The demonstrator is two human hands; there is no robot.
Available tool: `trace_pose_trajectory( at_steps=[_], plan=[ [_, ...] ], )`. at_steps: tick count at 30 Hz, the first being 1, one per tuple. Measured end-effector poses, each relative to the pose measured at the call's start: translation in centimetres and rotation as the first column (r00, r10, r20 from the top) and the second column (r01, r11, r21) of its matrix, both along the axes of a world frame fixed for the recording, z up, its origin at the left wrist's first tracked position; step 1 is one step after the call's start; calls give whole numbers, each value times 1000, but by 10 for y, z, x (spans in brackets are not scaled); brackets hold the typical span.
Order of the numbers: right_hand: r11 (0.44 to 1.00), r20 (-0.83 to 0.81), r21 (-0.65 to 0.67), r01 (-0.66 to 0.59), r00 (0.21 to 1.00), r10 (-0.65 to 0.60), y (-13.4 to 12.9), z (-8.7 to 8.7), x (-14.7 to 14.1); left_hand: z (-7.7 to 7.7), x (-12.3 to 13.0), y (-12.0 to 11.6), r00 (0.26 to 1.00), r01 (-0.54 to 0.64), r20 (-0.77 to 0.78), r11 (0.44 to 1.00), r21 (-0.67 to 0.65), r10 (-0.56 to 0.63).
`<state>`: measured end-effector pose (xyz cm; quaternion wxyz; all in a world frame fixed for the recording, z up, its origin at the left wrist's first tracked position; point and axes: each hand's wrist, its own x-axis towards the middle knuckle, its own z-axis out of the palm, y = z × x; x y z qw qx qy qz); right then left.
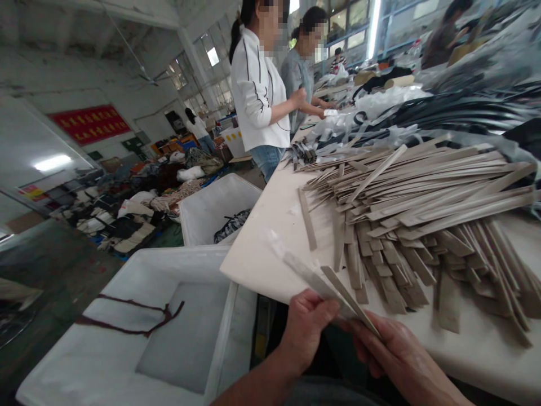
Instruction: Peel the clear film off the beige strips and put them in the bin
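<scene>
My left hand is closed on a pale strip at the table's front edge; the strip's far end is smeared by motion. Just right of it, my right hand has its fingers closed round a grey-beige strip that points up and to the left. The two hands nearly meet, and the strips lie close together between them. Beyond my hands, a large pile of grey-beige strips covers the right part of the cream table.
White bins stand left of the table, the nearer one with a dark red cord inside. A person in white and a person in grey work along the table. Black strips and clear plastic lie behind the pile.
</scene>
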<state>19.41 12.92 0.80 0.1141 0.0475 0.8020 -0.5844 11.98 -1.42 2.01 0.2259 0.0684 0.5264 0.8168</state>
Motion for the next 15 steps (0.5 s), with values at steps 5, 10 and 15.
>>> trace_pose_trajectory(
  at_steps=[5, 10, 15],
  plan=[
    [999, -51, 40, 11, 999, -9, 1, 1, 0, -3, -9, 2, 975, -219, 41, 974, 64, 217],
    [998, -97, 60, -5, 995, 11, 1, 0, -2, -16, 2, 4, 993, -4, 117, 1000, 22, 1],
    [996, -51, 92, -14, 999, 18, -4, -5, 0, 10, -33, -7, 952, -302, 103, 931, 203, 287]
  ],
)
